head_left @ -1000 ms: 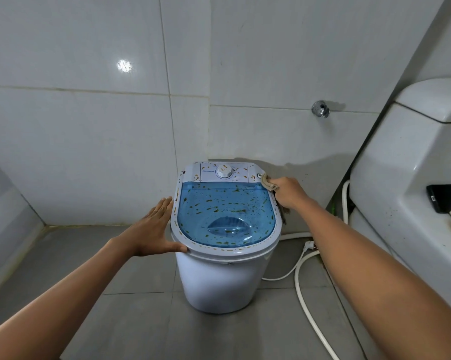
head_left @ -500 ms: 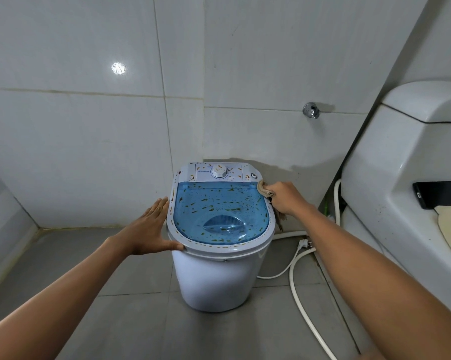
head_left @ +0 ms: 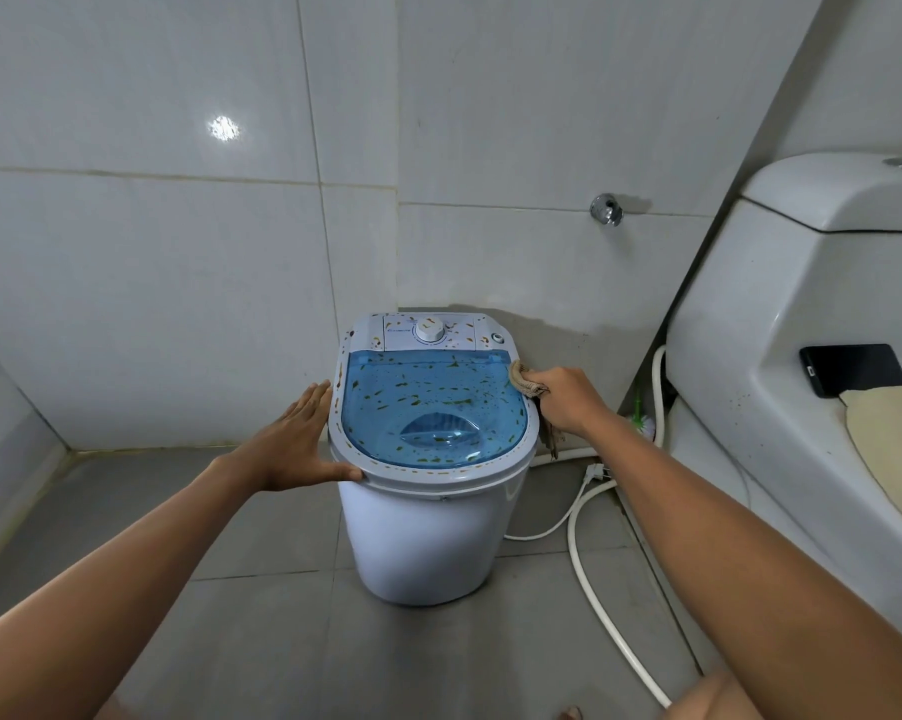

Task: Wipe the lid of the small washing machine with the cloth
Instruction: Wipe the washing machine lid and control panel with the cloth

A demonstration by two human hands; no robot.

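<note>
A small white washing machine (head_left: 423, 537) stands on the grey floor against the tiled wall. Its see-through blue lid (head_left: 428, 407) is speckled with green and orange bits, and so is the white rim. A white dial (head_left: 430, 330) sits on the back panel. My left hand (head_left: 295, 446) lies flat against the machine's left rim, fingers together, thumb on the front edge. My right hand (head_left: 563, 402) grips a beige cloth (head_left: 522, 379) and presses it on the lid's right rear edge. A tail of the cloth hangs below my fist.
A white toilet (head_left: 802, 356) fills the right side, with a black phone (head_left: 851, 367) and a cream mat (head_left: 890, 428) on it. A white hose (head_left: 594, 584) and a cord run over the floor to the machine's right. A metal tap (head_left: 607, 209) sticks out of the wall.
My right hand has slid the cloth a little forward along the lid's right edge. My left hand stays on the left rim. The view has shifted slightly.
</note>
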